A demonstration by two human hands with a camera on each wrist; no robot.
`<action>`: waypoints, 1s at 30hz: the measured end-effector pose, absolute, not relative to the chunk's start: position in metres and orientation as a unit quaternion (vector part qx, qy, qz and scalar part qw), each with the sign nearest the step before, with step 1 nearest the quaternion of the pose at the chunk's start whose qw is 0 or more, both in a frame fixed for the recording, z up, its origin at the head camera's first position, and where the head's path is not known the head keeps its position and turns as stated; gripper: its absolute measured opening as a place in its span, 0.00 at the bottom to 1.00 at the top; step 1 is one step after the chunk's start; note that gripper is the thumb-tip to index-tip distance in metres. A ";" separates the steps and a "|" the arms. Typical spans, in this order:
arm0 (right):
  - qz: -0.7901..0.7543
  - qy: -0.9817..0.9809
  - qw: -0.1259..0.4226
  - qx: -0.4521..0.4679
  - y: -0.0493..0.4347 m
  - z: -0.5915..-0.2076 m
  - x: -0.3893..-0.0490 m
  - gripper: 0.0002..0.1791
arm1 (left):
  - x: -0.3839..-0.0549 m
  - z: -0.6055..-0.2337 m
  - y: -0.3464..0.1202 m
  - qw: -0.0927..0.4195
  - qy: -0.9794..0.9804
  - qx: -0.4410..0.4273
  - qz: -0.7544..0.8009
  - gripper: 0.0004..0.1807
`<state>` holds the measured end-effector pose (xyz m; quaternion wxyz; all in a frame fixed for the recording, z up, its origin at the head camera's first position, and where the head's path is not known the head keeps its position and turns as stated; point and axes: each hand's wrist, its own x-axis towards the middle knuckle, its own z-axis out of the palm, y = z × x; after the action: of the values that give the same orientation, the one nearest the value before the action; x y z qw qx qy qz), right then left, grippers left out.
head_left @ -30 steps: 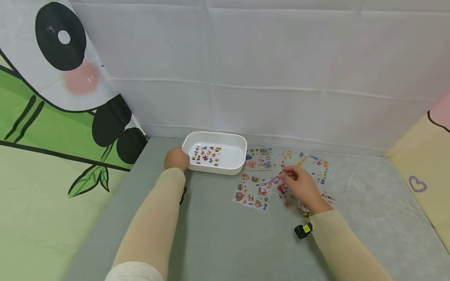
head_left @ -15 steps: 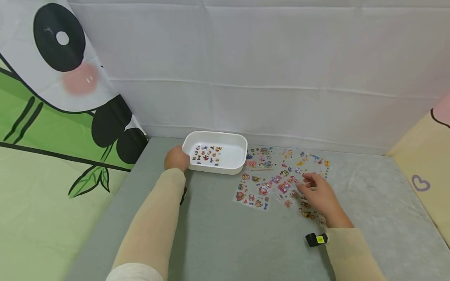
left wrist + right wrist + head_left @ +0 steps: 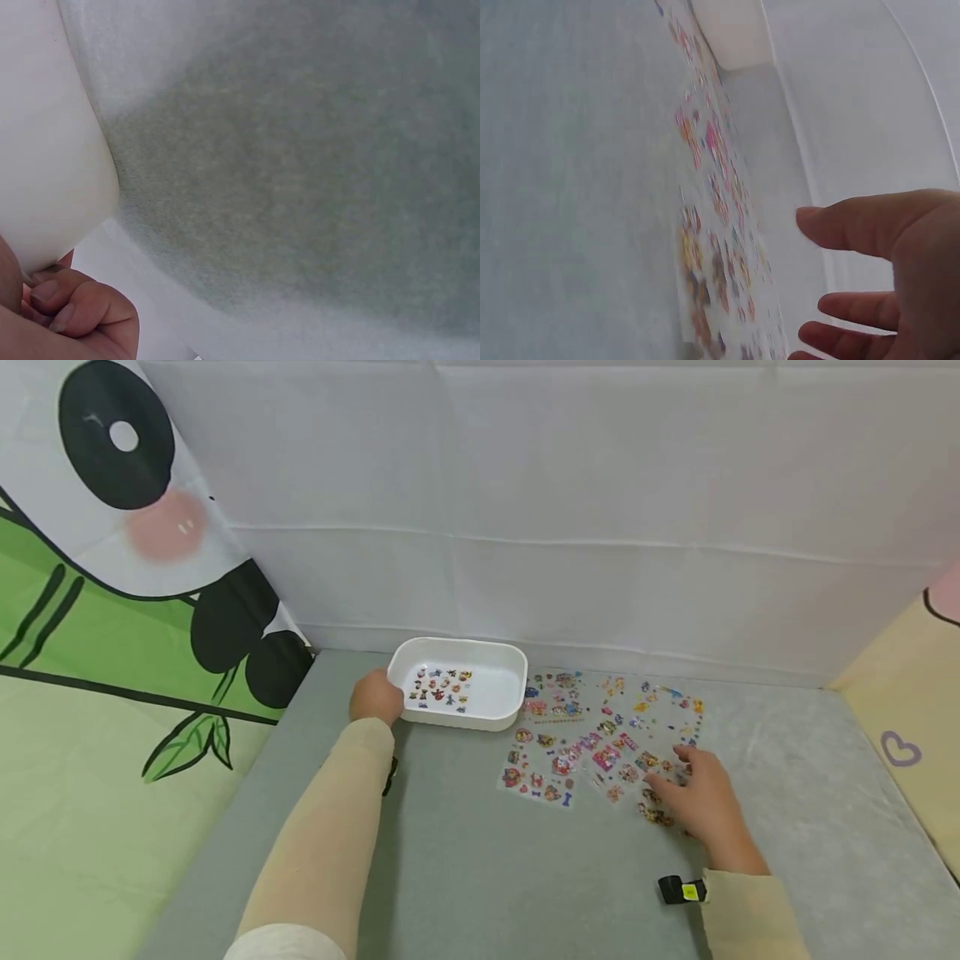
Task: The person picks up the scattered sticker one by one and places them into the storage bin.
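My left hand (image 3: pixel 377 697) grips the left end of a white plastic tray (image 3: pixel 495 693). In the left wrist view, its curled fingers (image 3: pixel 88 304) hold the tray's rim. Inside the tray lies a clear sticker sheet (image 3: pixel 438 691) with small colourful figures. My right hand (image 3: pixel 711 797) hovers over the right part of several clear sticker sheets (image 3: pixel 536 772) spread on the table. The right wrist view has its thumb (image 3: pixel 847 221) and fingers apart, with nothing between them. That hand hides some of the stickers below it.
A grey cloth covers the table (image 3: pixel 480 860). White fabric (image 3: pixel 570 527) hangs right behind the tray and sheets. A panda-print panel (image 3: pixel 172 635) stands at the left, and a cream panel (image 3: pixel 900 793) at the right.
My right hand has moved rightward and toward me across the sticker sheets, and its fingers have spread. The left hand keeps holding the tray in the same place.
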<state>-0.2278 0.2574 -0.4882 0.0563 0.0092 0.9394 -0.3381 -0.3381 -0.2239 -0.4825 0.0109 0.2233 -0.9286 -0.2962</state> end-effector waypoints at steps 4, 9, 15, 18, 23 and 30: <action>-0.300 0.953 0.041 0.025 0.269 -0.488 -0.224 0.44 | -0.338 -0.479 -0.223 0.013 -0.928 0.225 -0.297 0.23; -0.278 0.957 0.036 0.079 0.278 -0.489 -0.221 0.43 | -0.338 -0.481 -0.222 0.007 -0.928 0.227 -0.295 0.24; -0.237 0.967 0.049 0.085 0.281 -0.495 -0.222 0.42 | -0.339 -0.484 -0.223 0.009 -0.928 0.233 -0.291 0.24; -0.214 0.971 0.061 0.082 0.282 -0.497 -0.223 0.43 | -0.337 -0.484 -0.225 0.012 -0.928 0.233 -0.292 0.24; -0.200 0.974 0.056 0.086 0.284 -0.502 -0.222 0.41 | -0.339 -0.485 -0.224 0.013 -0.930 0.227 -0.290 0.23; -0.198 0.976 0.045 0.079 0.283 -0.504 -0.221 0.37 | -0.335 -0.481 -0.224 0.007 -0.930 0.226 -0.290 0.23</action>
<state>-0.2213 0.2829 -0.5039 0.0448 0.0786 0.9761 -0.1978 -0.3352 -0.2236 -0.4806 0.0069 0.2258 -0.9300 -0.2898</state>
